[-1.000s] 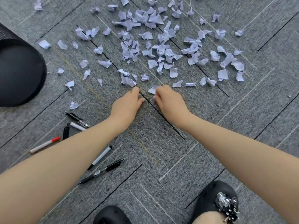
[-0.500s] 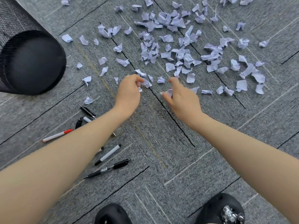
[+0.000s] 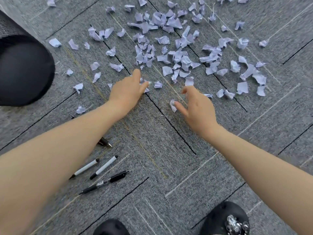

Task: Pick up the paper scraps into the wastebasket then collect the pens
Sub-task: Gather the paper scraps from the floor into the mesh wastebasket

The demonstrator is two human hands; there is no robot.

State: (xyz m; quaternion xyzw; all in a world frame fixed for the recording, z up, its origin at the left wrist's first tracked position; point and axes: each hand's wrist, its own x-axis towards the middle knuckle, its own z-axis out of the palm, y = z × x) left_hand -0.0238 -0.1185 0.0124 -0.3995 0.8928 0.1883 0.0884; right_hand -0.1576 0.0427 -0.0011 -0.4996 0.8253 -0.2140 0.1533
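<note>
Several pale paper scraps (image 3: 179, 58) lie scattered over the grey carpet ahead of me. My left hand (image 3: 127, 90) reaches into their near edge, its thumb and fingers pinched around a small crumpled scrap (image 3: 142, 81). My right hand (image 3: 197, 107) hovers to the right with its fingers spread, and its thumb tip touches a loose scrap (image 3: 173, 106). The black mesh wastebasket (image 3: 25, 73) stands at the left edge. Several pens (image 3: 104, 167) lie at the lower left, some hidden under my left forearm.
The floor is grey carpet tile (image 3: 169, 158) with dark seams. Both of my black shoes (image 3: 225, 219) show at the bottom edge. A few stray scraps (image 3: 55, 42) lie close to the wastebasket's rim.
Both hands moved forward and apart, the left into the scraps. My right hand's fingers have spread. The view has shifted, so the wastebasket shows more at the left.
</note>
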